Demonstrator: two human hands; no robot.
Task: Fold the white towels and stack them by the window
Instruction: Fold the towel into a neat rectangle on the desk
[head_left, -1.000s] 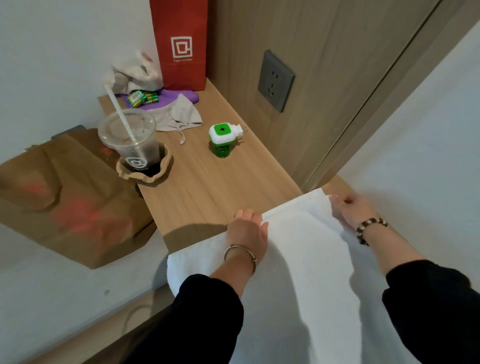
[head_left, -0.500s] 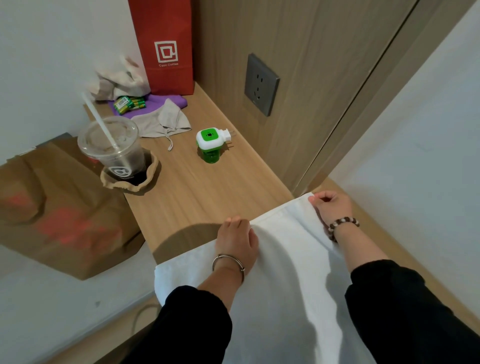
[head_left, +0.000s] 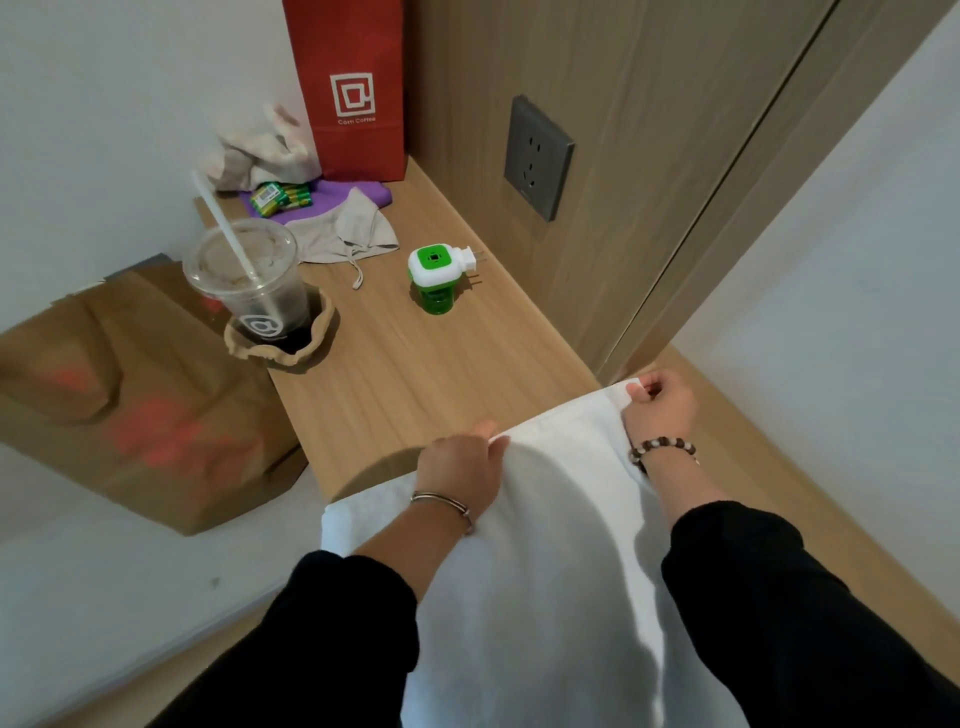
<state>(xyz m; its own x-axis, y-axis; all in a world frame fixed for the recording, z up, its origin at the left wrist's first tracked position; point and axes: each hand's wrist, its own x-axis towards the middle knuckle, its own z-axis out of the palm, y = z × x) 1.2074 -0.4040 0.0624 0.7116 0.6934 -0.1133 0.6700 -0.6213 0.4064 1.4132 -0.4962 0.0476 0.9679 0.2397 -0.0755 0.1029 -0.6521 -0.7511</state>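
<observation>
Holding is noted at two points on one edge. The towel (head_left: 561, 519) is draped over the near end of the tabletop (head_left: 415, 374). Its far edge lies across the wood, and the rest hangs toward the person, below both wrists.

The far corner is pinched by the right hand (head_left: 662, 410), with the fingers curled round the cloth. The same edge is taken about midway by the left hand (head_left: 457, 467). Its knuckles are bent over the cloth and a grip is judged likely, though the fingertips are hidden. A raised bulge of cloth is seen between the two hands, so the edge is judged lifted rather than pressed flat.

Reason for the hold, as judged: with two points on one edge it is kept straight and can be carried over as a fold. Step judged: an early fold. No stack is seen and no window is in view.

Beyond the left hand, well apart, a cup (head_left: 249, 280) stands, with a green plug-in (head_left: 435, 275) beyond the gap between the hands. Working at the near end keeps the cloth off both.

Risk: if the edge is swept forward, the plug-in could be pushed or the cup tipped.
</observation>
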